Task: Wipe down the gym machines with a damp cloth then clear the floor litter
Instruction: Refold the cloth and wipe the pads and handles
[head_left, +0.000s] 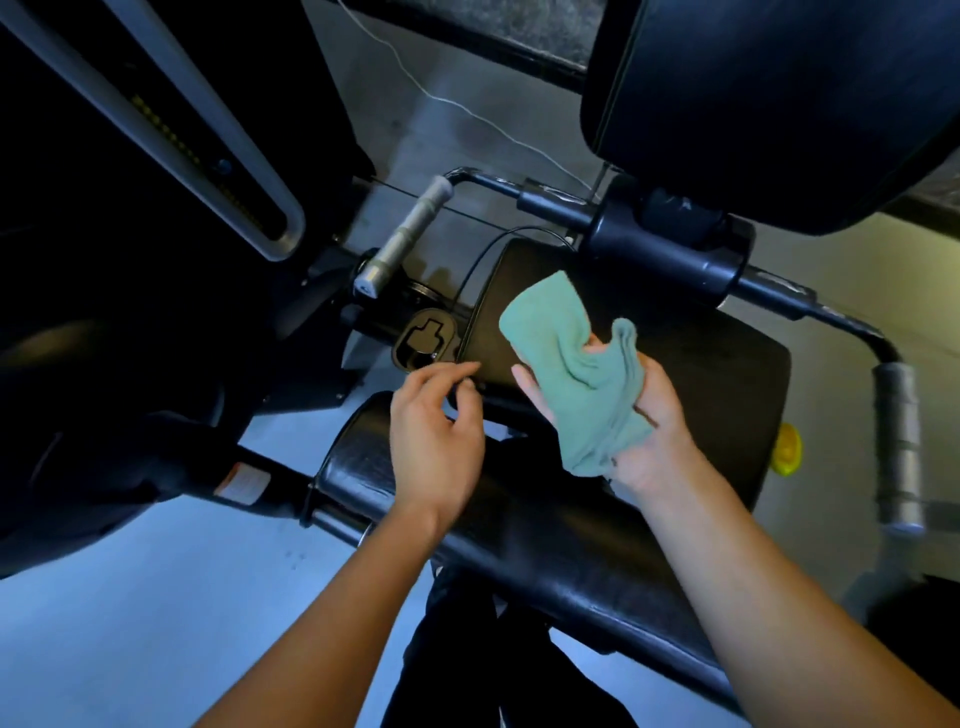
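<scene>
Wiping looks mid-way at best; floor litter not started, by my read. Right hand (652, 415) grips the soft green terry cloth (566, 364), draped over its palm above the black vinyl seat pad (717, 374). Left hand (436, 431) is loosely curled, holding nothing. Handles (408, 236) are ribbed grey metal.

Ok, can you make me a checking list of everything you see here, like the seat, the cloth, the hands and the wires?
Surface: black seat pad, cloth held above it.
Job's things: green cloth, folded.
Clutter: yellow object on the floor beside the seat.
Hands: right hand holds the cloth; left hand holds nothing, fingers relaxed.
Cables: thin white wire across the floor; black cable curving by the seat.
Surroundings: grey handles, black backrest.
</scene>
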